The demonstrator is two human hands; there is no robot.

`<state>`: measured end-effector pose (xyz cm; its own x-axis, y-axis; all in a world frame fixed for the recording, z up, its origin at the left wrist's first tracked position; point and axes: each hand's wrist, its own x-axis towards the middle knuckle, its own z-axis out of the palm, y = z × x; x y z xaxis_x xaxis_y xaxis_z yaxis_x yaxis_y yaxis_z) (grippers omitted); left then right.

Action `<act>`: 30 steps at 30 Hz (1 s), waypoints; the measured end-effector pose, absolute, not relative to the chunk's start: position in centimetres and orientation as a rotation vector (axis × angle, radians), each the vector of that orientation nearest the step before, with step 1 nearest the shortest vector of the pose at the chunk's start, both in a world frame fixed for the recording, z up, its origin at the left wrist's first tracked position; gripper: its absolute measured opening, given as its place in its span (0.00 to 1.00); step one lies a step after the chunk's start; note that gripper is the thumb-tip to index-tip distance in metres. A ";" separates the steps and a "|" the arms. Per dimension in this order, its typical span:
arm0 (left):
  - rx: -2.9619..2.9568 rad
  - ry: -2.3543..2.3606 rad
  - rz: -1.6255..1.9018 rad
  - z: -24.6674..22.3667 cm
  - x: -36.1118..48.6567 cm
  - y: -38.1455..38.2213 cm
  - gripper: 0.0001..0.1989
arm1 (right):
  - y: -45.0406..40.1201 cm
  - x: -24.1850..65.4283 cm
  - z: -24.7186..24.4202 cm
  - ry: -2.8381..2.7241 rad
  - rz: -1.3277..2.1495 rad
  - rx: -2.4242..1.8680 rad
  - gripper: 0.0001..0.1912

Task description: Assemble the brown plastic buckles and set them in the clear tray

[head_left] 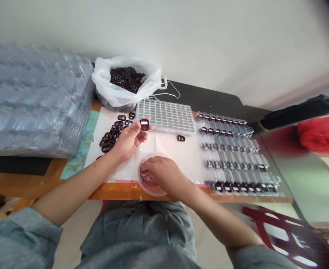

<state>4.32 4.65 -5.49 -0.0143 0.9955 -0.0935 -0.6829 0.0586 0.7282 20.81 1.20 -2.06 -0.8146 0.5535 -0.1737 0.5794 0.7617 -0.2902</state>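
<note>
light: bright, even, shadows soft | glare: sheen on center tray [165, 116] and upper-left stacked trays [32, 101] | blur: right edge smeared, upper-right corner dark | distortion: edges bowed

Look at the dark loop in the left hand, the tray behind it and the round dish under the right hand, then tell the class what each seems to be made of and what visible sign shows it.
The dark rectangular loop looks like moulded plastic or coated metal; its glossy brown-black finish leaves that open. The tray seems to be clear formed plastic, with rows of moulded pockets and a shiny surface. The round dish seems to be clear plastic or glass, because what lies inside shows through its wall.
</note>
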 end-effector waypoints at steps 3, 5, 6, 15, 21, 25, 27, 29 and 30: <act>0.555 0.683 1.451 -5.4 4.3 4.7 0.24 | 1.4 21.0 -1.8 2.872 -0.480 0.930 0.07; 0.554 0.673 1.444 -5.4 4.4 4.6 0.23 | 1.4 21.2 -1.5 2.869 -0.485 0.966 0.06; 0.555 0.669 1.439 -5.4 4.4 4.6 0.23 | 1.4 21.4 -1.3 2.859 -0.487 0.994 0.06; 0.552 0.690 1.413 -5.5 4.6 4.5 0.23 | 0.7 22.2 -0.8 2.854 -0.395 1.137 0.04; 0.535 0.688 1.389 -5.2 4.7 4.1 0.22 | 1.3 23.2 -0.2 3.081 -0.428 1.297 0.04; 0.527 0.707 1.344 -5.1 4.9 3.9 0.24 | 2.9 23.4 1.2 3.218 -0.483 1.588 0.04; 0.558 0.710 1.328 -5.3 4.9 3.8 0.26 | 3.6 23.2 1.8 3.259 -0.379 1.682 0.04; 0.608 0.723 1.308 -5.6 4.9 3.7 0.27 | 4.2 22.8 2.3 3.275 -0.188 1.709 0.04; 0.640 0.730 1.296 -5.7 4.9 3.7 0.27 | 4.4 22.5 2.5 3.267 -0.096 1.703 0.05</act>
<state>4.85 3.67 -5.74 0.1153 0.9862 -0.1189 -0.6127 0.1648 0.7729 22.50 4.35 2.45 -0.4593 0.7738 0.4363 0.7468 0.6023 -0.2820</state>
